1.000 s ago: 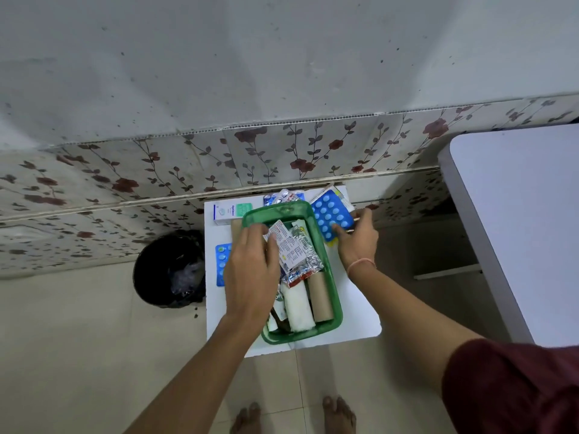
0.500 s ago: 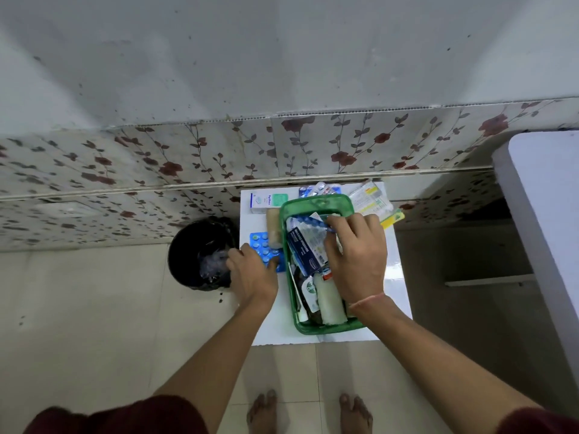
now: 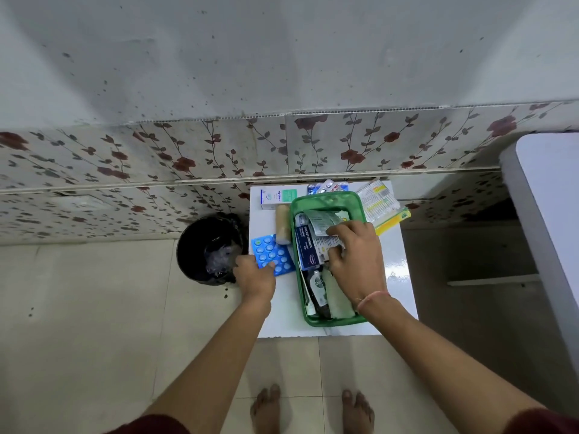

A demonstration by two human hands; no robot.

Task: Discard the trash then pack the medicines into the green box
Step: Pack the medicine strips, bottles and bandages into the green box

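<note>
The green box [image 3: 326, 200] stands on a small white table [image 3: 398, 277], filled with packets, a dark bottle and a white roll. My right hand [image 3: 354, 255] is inside the box, its fingers pressed on the packets and strips there. My left hand [image 3: 255, 275] pinches the near edge of a blue blister pack [image 3: 272, 253] lying on the table left of the box. A white and green medicine carton [image 3: 277, 197], a tan roll [image 3: 283, 223], foil strips [image 3: 327, 186] and a yellow-green leaflet pack [image 3: 380, 203] lie around the box.
A black trash bin [image 3: 208, 249] with a liner stands on the floor left of the table. A flowered tile wall rises behind. A white tabletop [image 3: 551, 195] juts in at the right. My bare feet [image 3: 313, 408] stand on the tiled floor.
My right hand carried the blue pack from the table's right side into the box and now presses the packets. My left hand left the box and took the blue blister pack's edge.
</note>
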